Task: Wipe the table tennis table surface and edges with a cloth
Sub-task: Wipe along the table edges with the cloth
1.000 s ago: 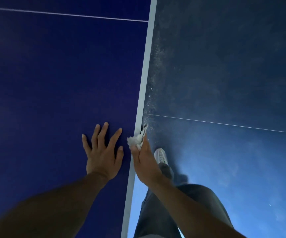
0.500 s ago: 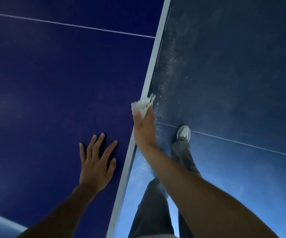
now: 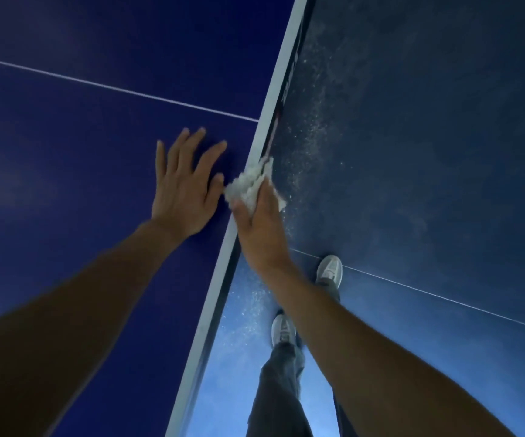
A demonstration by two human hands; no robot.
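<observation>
The dark blue table tennis table (image 3: pixel 81 184) fills the left half, with a white edge band (image 3: pixel 273 89) running diagonally and a thin white centre line across it. My left hand (image 3: pixel 185 190) lies flat on the surface with fingers spread, just left of the edge. My right hand (image 3: pixel 261 231) grips a crumpled white cloth (image 3: pixel 248 184) and presses it onto the white edge band and over the table's side. The fingers of that hand are hidden below the edge.
Right of the table edge is a blue floor (image 3: pixel 428 152) with white dust specks and a thin white line. My two light shoes (image 3: pixel 329 269) and dark trouser legs (image 3: pixel 280 389) stand close beside the edge.
Both hands have shifted forward along the table. The left hand now lies level with the right hand and the cloth, still on the edge band.
</observation>
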